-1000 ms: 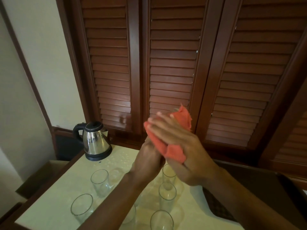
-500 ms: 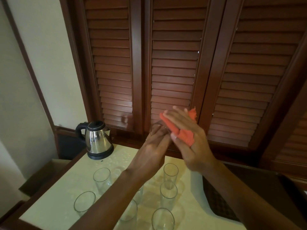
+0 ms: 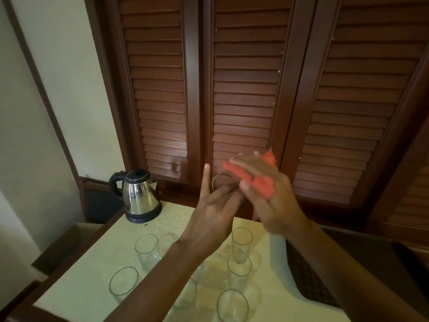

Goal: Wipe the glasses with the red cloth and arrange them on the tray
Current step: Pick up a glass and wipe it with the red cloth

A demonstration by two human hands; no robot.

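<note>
My left hand [image 3: 213, 219] grips a raised glass [image 3: 223, 182] from below, index finger extended upward. My right hand [image 3: 267, 201], fingers loosely spread, presses the red cloth [image 3: 260, 182] against the glass rim. Below both hands, six glasses stand on the cream tabletop [image 3: 76, 296]; the dark tray [image 3: 308, 282] lies beneath my right forearm.

The raised glass [image 3: 223, 182] shows only part of its rim; the left hand [image 3: 214, 213] and right hand [image 3: 270, 201] cover the rest. The red cloth [image 3: 260, 180] is blurred and mostly tucked under fingers. The left forearm hides one glass [image 3: 185, 296], and the bottom edge crops the nearest glass [image 3: 232, 305]. The tray [image 3: 308, 280] lies largely behind the right forearm.
</note>
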